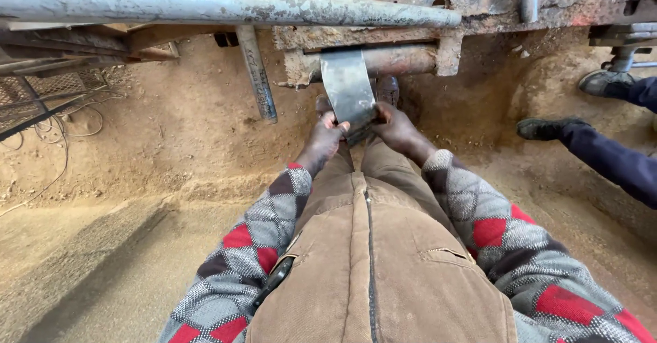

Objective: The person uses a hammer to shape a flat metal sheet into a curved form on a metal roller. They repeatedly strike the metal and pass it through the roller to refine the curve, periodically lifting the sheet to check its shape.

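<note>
Sandy floor [137,179] below; dull grey metal strip [348,86], long axis running away toward rusty roller [397,60], clasped at near end by both hands' fingers: left hand [327,132], right hand [395,125].

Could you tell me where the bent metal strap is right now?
In the head view, the bent metal strap sits at upper centre, hooked over the rusty pipe, its lower end gripped between the left hand and right hand.

Two hands, the left hand [326,132] and right hand [393,123], grip one bent metal strip [349,91] on sandy ground [137,233], beneath one long grey pipe [226,4]; another person's two dark shoes [547,128] stand at the ground's right edge.
</note>
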